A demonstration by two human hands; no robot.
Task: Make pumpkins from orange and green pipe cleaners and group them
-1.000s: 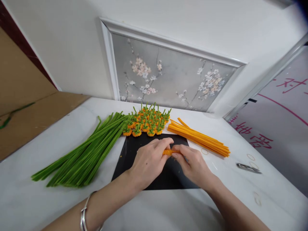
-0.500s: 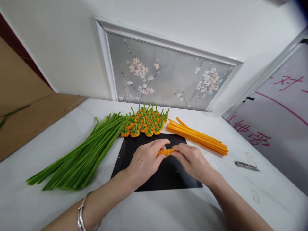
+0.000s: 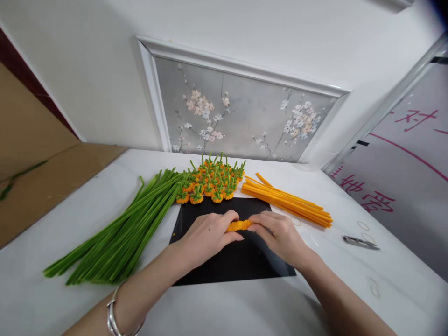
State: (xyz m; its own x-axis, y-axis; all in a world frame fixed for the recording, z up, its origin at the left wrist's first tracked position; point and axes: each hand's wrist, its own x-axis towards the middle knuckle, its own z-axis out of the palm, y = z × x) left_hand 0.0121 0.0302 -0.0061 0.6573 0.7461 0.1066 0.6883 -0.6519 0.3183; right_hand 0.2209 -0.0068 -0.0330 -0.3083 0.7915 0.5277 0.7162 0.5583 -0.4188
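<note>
Above a black mat (image 3: pixel 224 263), a short coiled orange pipe cleaner (image 3: pixel 239 226) runs between my two hands. My left hand (image 3: pixel 210 234) has its left end between fingers and thumb, the thumb stretched out below it. The right end is pinched by the thumb and fingertips of my right hand (image 3: pixel 279 232). Just beyond the mat stand several small orange pipe-cleaner pumpkins (image 3: pixel 210 184) with green stems. A bundle of straight orange pipe cleaners (image 3: pixel 287 200) lies past my right hand. Long green pipe cleaners (image 3: pixel 122 233) are spread out left of the mat.
Thread snips (image 3: pixel 360 242) and several pale rubber bands (image 3: pixel 363 226) lie on the white table (image 3: pixel 336 284) at the right. A wall with a framed flower panel (image 3: pixel 241 112) closes off the back. A whiteboard (image 3: pixel 402 154) stands at the right, cardboard (image 3: pixel 63 168) at the left.
My left hand has shifted slightly left, and its thumb has straightened away from the coil. More of the orange coil shows between the hands. The view has tilted slightly.
</note>
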